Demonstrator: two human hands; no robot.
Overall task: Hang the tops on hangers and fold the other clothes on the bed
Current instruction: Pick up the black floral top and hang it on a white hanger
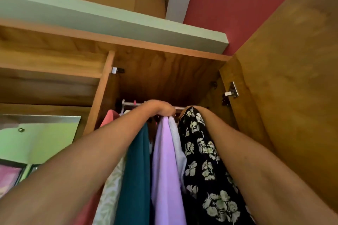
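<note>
both arms reach up to the silver metal closet rail (131,103) at centre frame; left hand (161,108) curls its fingers around the top of the hanging lilac top (165,160). right hand is hidden behind the black floral-print garment (206,166), grip can't tell. teal garment (136,170) hangs just left of the lilac one, inside the brown wooden wardrobe (164,71).

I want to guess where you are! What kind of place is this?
Most likely a bedroom wardrobe: clothes such as a lilac top hang from a metal rail inside a wooden cupboard with its door open.
</note>
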